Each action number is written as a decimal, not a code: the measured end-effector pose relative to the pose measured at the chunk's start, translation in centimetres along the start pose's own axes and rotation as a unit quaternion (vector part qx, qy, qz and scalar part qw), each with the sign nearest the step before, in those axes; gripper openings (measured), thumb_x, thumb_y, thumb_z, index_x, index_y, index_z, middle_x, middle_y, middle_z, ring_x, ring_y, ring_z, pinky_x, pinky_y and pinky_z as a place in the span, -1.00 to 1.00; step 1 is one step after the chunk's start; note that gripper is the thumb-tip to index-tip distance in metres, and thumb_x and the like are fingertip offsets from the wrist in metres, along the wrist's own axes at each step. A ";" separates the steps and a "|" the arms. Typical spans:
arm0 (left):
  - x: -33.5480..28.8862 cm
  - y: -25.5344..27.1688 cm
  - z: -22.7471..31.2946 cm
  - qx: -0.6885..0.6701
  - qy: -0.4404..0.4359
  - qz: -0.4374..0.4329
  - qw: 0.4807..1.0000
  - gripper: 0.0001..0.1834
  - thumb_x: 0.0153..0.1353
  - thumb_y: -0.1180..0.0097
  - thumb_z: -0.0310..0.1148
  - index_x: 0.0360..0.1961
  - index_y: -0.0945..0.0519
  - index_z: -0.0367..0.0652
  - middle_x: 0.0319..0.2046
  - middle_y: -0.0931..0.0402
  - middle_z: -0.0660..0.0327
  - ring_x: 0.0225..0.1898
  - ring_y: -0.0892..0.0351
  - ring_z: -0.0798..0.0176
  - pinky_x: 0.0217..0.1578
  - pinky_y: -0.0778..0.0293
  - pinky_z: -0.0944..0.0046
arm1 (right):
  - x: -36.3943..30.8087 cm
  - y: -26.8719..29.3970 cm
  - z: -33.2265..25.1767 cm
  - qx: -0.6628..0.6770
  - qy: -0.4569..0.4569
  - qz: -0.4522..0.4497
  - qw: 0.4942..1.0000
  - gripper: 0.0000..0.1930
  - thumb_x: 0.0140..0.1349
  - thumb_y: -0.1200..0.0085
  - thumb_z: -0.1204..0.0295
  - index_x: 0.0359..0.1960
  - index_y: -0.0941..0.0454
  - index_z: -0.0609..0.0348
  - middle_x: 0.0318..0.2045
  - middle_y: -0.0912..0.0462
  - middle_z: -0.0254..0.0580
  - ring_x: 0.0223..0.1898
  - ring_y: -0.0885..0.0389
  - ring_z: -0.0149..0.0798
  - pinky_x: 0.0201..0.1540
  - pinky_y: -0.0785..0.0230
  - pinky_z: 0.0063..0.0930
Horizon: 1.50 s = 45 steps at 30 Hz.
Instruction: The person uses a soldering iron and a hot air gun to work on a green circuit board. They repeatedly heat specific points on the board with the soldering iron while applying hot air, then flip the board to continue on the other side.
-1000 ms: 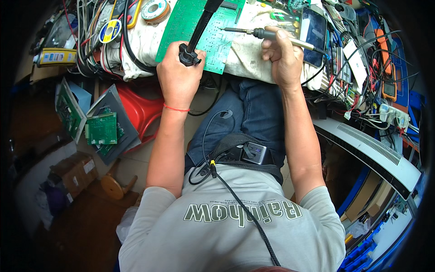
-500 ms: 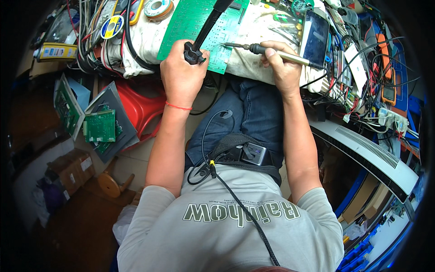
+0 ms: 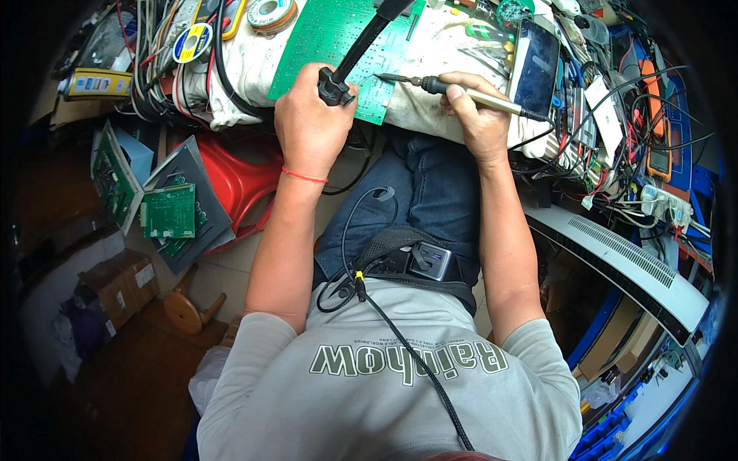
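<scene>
A soldering iron (image 3: 480, 97) is in my right hand (image 3: 478, 121), held like a pen with the fingers closed round its handle. Its tip points left and meets, or nearly meets, a large green circuit board (image 3: 307, 42) on the cloth-covered bench. My left hand (image 3: 311, 127) is curled at the board's near edge, left of the iron's tip. Across its fingertips runs a black rod with a knob (image 3: 334, 86), close to the camera, so whatever the fingers pinch is hidden.
Wire spools (image 3: 270, 14) and thick black cables stand left of the board. To the right lie a tablet-like screen (image 3: 535, 69), tweezers-like tools (image 3: 484, 55), tangled leads and an orange meter (image 3: 659, 161). Below left are a red stool (image 3: 238, 180) and more circuit boards (image 3: 169, 213).
Almost nothing differs. The view has shifted slightly, and the black rod's knob sits a little farther right over my left hand. The iron's tip stays at about the same place on the board.
</scene>
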<state>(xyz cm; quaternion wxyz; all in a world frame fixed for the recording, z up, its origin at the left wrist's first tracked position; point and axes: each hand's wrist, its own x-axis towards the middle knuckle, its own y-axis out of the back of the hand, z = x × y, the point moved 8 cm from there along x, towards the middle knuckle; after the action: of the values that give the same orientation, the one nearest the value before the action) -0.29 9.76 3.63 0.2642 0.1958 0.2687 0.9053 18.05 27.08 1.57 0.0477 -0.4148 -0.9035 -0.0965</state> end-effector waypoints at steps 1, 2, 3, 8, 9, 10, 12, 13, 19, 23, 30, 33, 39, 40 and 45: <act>0.0 0.0 0.0 0.001 0.000 -0.001 1.000 -0.73 0.09 -0.43 -0.42 -0.25 -0.61 -0.30 -0.44 -0.72 0.14 -0.40 -0.73 0.30 -0.28 -0.60 0.29 | 0.0 0.0 0.0 0.003 0.000 0.002 1.000 -0.81 0.29 -0.23 0.45 -0.11 -0.74 0.22 -0.49 -0.71 -0.33 -0.46 -0.61 -0.52 -0.34 -0.47 -0.62; 0.0 0.0 0.0 0.002 -0.001 -0.001 1.000 -0.73 0.10 -0.43 -0.42 -0.25 -0.60 -0.30 -0.44 -0.72 0.14 -0.40 -0.73 0.30 -0.28 -0.60 0.29 | 0.0 0.0 0.0 0.004 -0.003 0.003 1.000 -0.81 0.29 -0.23 0.45 -0.11 -0.74 0.22 -0.49 -0.71 -0.33 -0.46 -0.62 -0.52 -0.34 -0.47 -0.62; 0.1 0.0 0.1 0.004 -0.002 -0.001 1.000 -0.73 0.10 -0.43 -0.42 -0.25 -0.60 -0.30 -0.44 -0.72 0.14 -0.40 -0.74 0.29 -0.28 -0.60 0.29 | 0.0 0.0 0.1 0.007 -0.006 0.005 1.000 -0.81 0.29 -0.24 0.45 -0.11 -0.74 0.22 -0.49 -0.71 -0.33 -0.45 -0.62 -0.52 -0.34 -0.47 -0.62; 0.0 0.0 0.2 0.012 -0.010 0.000 1.000 -0.73 0.10 -0.42 -0.42 -0.24 -0.61 -0.30 -0.43 -0.72 0.14 -0.40 -0.73 0.29 -0.29 -0.60 0.29 | 0.0 0.0 0.2 0.017 -0.012 0.003 1.000 -0.81 0.29 -0.24 0.46 -0.11 -0.74 0.23 -0.48 -0.72 -0.32 -0.45 -0.62 -0.52 -0.34 -0.47 -0.63; 0.0 -0.1 0.2 0.012 -0.009 -0.001 1.000 -0.72 0.10 -0.42 -0.42 -0.24 -0.61 -0.30 -0.43 -0.73 0.14 -0.40 -0.73 0.30 -0.29 -0.60 0.29 | 0.0 0.0 0.2 0.018 -0.013 0.002 1.000 -0.81 0.29 -0.24 0.46 -0.11 -0.74 0.23 -0.47 -0.72 -0.31 -0.45 -0.63 -0.52 -0.34 -0.48 -0.63; 0.1 -0.1 0.1 0.012 -0.007 -0.001 1.000 -0.72 0.10 -0.43 -0.42 -0.23 -0.61 -0.30 -0.43 -0.73 0.14 -0.40 -0.73 0.30 -0.29 -0.60 0.29 | -0.1 0.0 0.3 0.019 -0.013 0.002 1.000 -0.81 0.29 -0.24 0.46 -0.11 -0.74 0.23 -0.47 -0.72 -0.31 -0.45 -0.63 -0.52 -0.34 -0.48 -0.63; 0.2 0.0 0.0 -0.006 -0.007 0.009 1.000 -0.71 0.06 -0.44 -0.37 -0.26 -0.61 -0.24 -0.46 -0.69 0.06 -0.40 -0.72 0.03 -0.34 -0.59 0.13 | 0.0 0.0 0.2 0.022 -0.009 0.000 1.000 -0.81 0.29 -0.24 0.46 -0.11 -0.74 0.23 -0.47 -0.72 -0.31 -0.45 -0.63 -0.52 -0.34 -0.48 -0.63; 0.2 0.0 -0.1 -0.014 -0.006 0.014 1.000 -0.71 0.04 -0.45 -0.35 -0.27 -0.62 -0.20 -0.48 -0.68 0.02 -0.40 -0.72 -0.11 -0.37 -0.58 0.05 | 0.0 0.0 0.3 0.024 -0.009 0.001 1.000 -0.81 0.29 -0.24 0.46 -0.10 -0.74 0.23 -0.47 -0.72 -0.31 -0.45 -0.63 -0.52 -0.34 -0.48 -0.63; 0.2 0.0 -0.1 -0.016 -0.008 0.012 1.000 -0.71 0.04 -0.45 -0.35 -0.27 -0.62 -0.20 -0.48 -0.67 0.01 -0.39 -0.72 -0.12 -0.36 -0.58 0.05 | 0.0 -0.1 0.3 0.018 0.001 -0.006 1.000 -0.81 0.29 -0.24 0.45 -0.10 -0.74 0.23 -0.47 -0.72 -0.30 -0.45 -0.63 -0.51 -0.33 -0.49 -0.61; 0.3 -0.1 0.0 -0.004 -0.010 0.010 1.000 -0.71 0.04 -0.45 -0.35 -0.26 -0.62 -0.20 -0.47 -0.68 0.01 -0.38 -0.72 -0.11 -0.35 -0.58 0.05 | 0.1 0.0 0.3 0.016 0.007 -0.006 1.000 -0.81 0.29 -0.24 0.45 -0.10 -0.74 0.22 -0.48 -0.72 -0.30 -0.44 -0.64 -0.50 -0.32 -0.50 -0.61; 0.3 -0.2 0.2 -0.006 -0.009 0.005 1.000 -0.70 0.04 -0.46 -0.35 -0.25 -0.62 -0.20 -0.46 -0.68 0.03 -0.38 -0.72 -0.11 -0.35 -0.57 0.06 | 0.0 -0.1 0.2 0.020 0.006 -0.005 1.000 -0.81 0.30 -0.23 0.45 -0.10 -0.73 0.22 -0.48 -0.73 -0.30 -0.44 -0.65 -0.50 -0.33 -0.50 -0.61; 0.4 -0.3 0.1 0.002 -0.007 0.001 1.000 -0.70 0.04 -0.47 -0.35 -0.25 -0.62 -0.20 -0.46 -0.68 0.03 -0.38 -0.72 -0.10 -0.35 -0.58 0.06 | -0.1 -0.1 0.3 0.020 0.004 -0.007 1.000 -0.80 0.31 -0.23 0.44 -0.09 -0.73 0.23 -0.48 -0.72 -0.29 -0.44 -0.65 -0.49 -0.33 -0.50 -0.61; 0.4 0.3 0.4 -0.019 -0.014 0.025 0.999 -0.70 0.08 -0.44 -0.39 -0.22 -0.62 -0.29 -0.45 -0.71 0.08 -0.41 -0.72 0.18 -0.31 -0.59 0.21 | -0.2 0.6 0.8 0.072 -0.010 0.026 0.997 -0.78 0.33 -0.22 0.42 -0.07 -0.71 0.26 -0.44 -0.72 -0.26 -0.43 -0.65 -0.48 -0.31 -0.52 -0.59; 0.4 0.5 0.6 -0.021 -0.016 0.027 0.999 -0.70 0.10 -0.42 -0.41 -0.20 -0.61 -0.33 -0.44 -0.73 0.12 -0.42 -0.71 0.32 -0.29 -0.59 0.29 | -0.2 0.8 0.9 0.081 -0.014 0.034 0.996 -0.78 0.33 -0.22 0.42 -0.07 -0.71 0.27 -0.44 -0.72 -0.25 -0.43 -0.65 -0.47 -0.31 -0.53 -0.59; 0.2 0.1 1.8 0.022 -0.034 0.004 0.999 -0.73 0.10 -0.40 -0.39 -0.25 -0.61 -0.29 -0.50 -0.66 0.06 -0.47 -0.70 0.19 -0.35 -0.57 0.23 | -0.1 0.9 0.7 0.047 0.014 0.051 0.998 -0.81 0.32 -0.22 0.42 -0.12 -0.73 0.24 -0.50 -0.63 -0.43 -0.49 -0.47 -0.59 -0.41 -0.31 -0.67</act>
<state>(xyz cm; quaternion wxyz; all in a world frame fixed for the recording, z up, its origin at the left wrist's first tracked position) 0.44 10.48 5.14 0.2652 0.2337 0.2790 0.8929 18.79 27.69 0.97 0.0841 -0.4563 -0.8840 -0.0574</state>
